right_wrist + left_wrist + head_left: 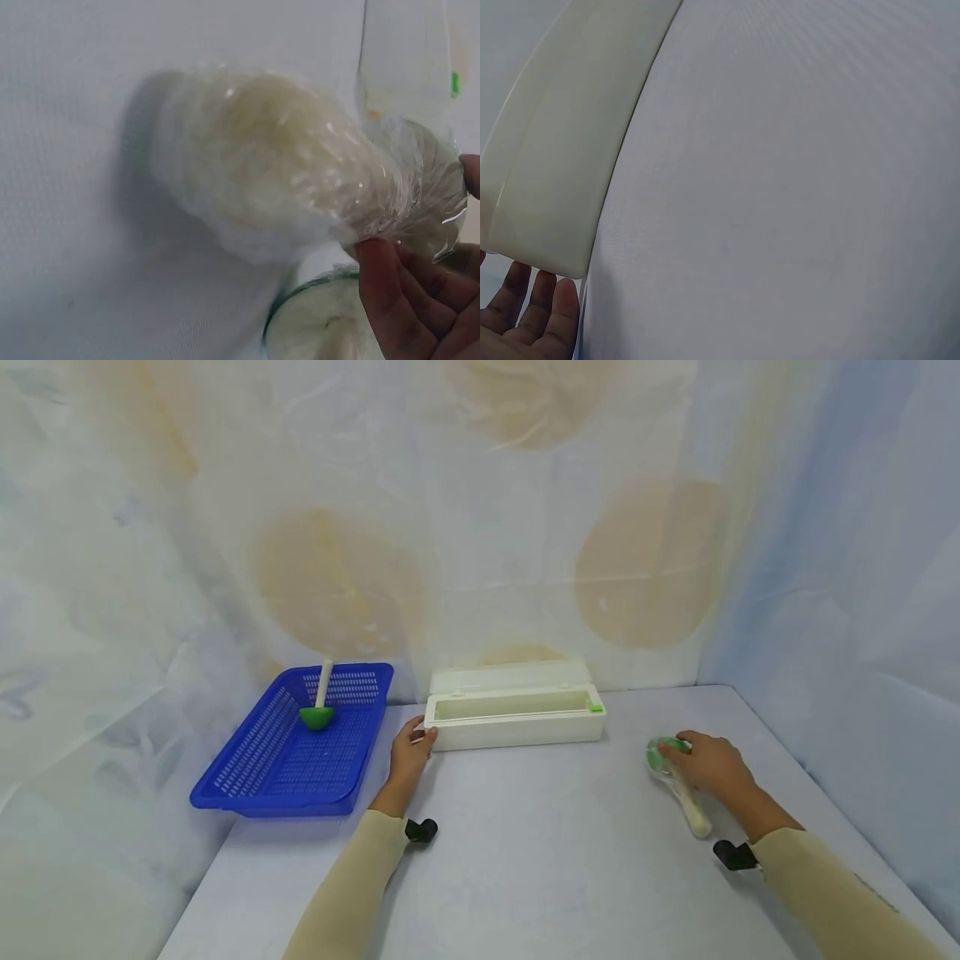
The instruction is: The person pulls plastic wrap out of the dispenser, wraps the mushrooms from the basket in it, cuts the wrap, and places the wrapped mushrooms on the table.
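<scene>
In the head view, my left hand (409, 755) holds the left end of a long white lidded box (517, 732), fingers round its corner. The box's lid (510, 677) is raised at the back, and a green tab (597, 708) marks its right front corner. Seen from the left wrist, several fingertips (566, 300) touch the box end. On the right, my right hand (712, 764) grips a plastic-wrapped utensil (686, 802) by its round green head, with its pale handle towards me. Up close, the clear wrap (277, 165) is blurred; the utensil's exact kind cannot be told.
A blue perforated basket (300, 785) stands on the left of the white table (540, 860). Inside it a green ladle (318, 717) leans with its white handle upward. Patterned sheeting (495, 527) encloses the back and sides.
</scene>
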`<state>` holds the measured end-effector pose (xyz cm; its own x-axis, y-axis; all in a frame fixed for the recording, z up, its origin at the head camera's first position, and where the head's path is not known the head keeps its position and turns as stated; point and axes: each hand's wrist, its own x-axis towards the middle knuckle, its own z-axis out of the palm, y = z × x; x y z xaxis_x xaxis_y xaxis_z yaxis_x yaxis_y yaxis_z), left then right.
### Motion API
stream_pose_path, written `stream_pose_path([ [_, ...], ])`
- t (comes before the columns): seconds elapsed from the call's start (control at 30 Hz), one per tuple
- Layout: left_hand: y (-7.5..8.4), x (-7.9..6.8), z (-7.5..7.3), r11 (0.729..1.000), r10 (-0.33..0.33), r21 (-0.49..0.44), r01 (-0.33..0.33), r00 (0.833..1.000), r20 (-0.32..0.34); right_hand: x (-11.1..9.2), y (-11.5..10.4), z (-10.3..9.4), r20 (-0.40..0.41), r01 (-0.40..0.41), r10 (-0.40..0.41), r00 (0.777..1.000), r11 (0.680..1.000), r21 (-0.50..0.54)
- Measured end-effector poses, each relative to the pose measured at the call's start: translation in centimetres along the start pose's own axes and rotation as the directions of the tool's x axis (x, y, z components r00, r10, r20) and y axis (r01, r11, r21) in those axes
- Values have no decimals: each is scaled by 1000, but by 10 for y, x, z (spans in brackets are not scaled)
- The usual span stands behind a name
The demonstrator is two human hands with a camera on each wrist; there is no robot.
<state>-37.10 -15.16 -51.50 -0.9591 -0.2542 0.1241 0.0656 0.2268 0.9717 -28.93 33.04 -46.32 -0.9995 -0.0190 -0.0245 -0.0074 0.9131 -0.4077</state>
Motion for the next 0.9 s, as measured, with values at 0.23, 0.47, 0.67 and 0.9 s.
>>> stream_pose_path([
  [0.23,-1,2,2,1000,-8,1,8,1000,-10,0,6,-4,-20,26,-28,999,995,-94],
  [0.47,-1,3,2,999,-26,-23,26,1000,-5,1,5,-2,16,49,-48,999,994,-102],
  [0.67,1,2,1,999,-36,-24,36,999,2,2,1,-6,-28,64,-69,997,987,-146],
  [0.9,3,4,1,997,-56,-58,56,998,14,15,-17,-15,-94,95,-114,989,977,-192],
])
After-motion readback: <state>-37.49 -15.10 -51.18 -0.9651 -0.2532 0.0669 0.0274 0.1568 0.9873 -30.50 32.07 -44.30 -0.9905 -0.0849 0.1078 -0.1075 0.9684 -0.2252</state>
